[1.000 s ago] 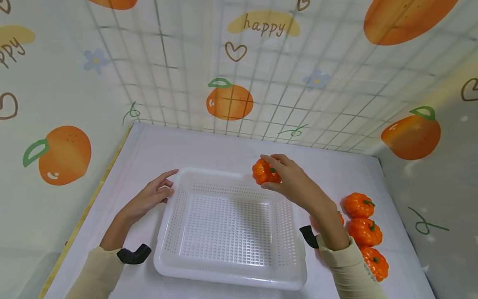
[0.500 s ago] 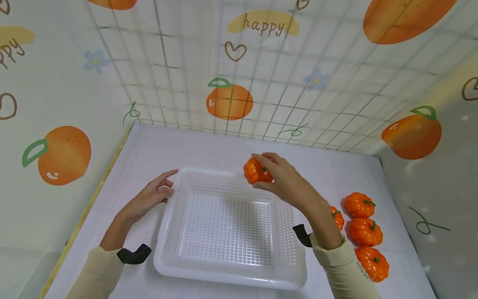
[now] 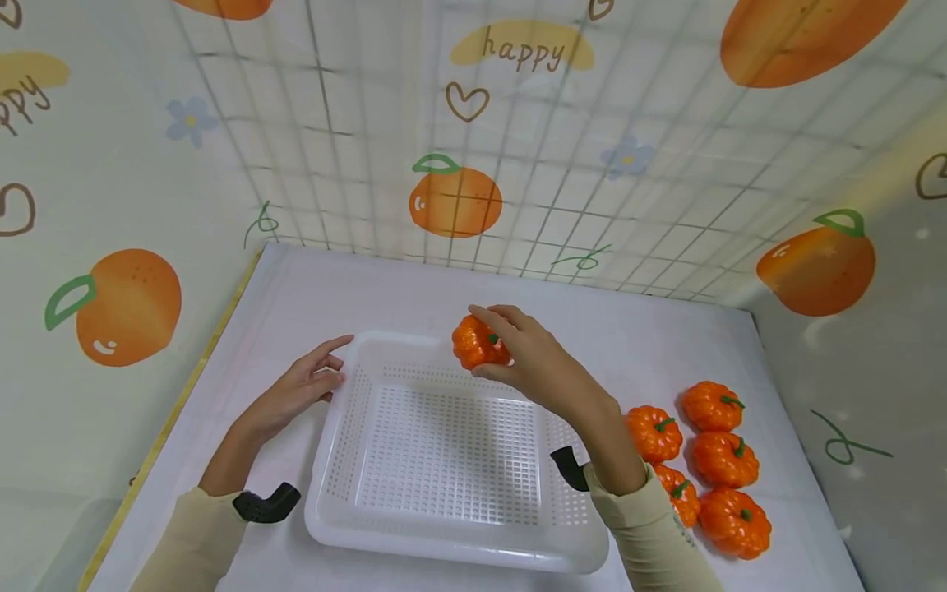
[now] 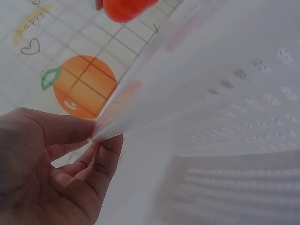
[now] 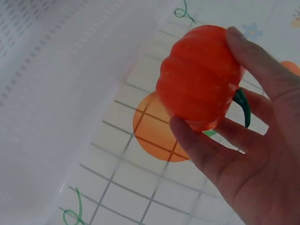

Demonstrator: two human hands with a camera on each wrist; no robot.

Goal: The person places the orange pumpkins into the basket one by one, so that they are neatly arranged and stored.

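Observation:
In the head view, my right hand [image 3: 543,366] holds a small orange pumpkin [image 3: 476,343] with a green stem above the far rim of a white plastic basket [image 3: 451,557]. The right wrist view shows thumb and fingers spread round the pumpkin [image 5: 199,77], its stem [image 5: 242,107] toward the palm. My left hand [image 3: 296,388] is at the basket's far left corner. Close up in the left wrist view, the left hand [image 4: 70,164] pinches the rim of the basket [image 4: 154,110] between its fingers and thumb. The perforated basket floor bears nothing.
Several more orange pumpkins [image 3: 725,460] sit in two rows on the white tabletop [image 3: 355,284], right of the basket, one partly behind the right sleeve. A fruit-printed curtain with a wire grid [image 3: 533,197] stands behind the table.
My right hand has carried the pumpkin leftward along the basket's far rim. As the right arm shifted, more of the pumpkins on the right came into sight. The left hand has stayed put.

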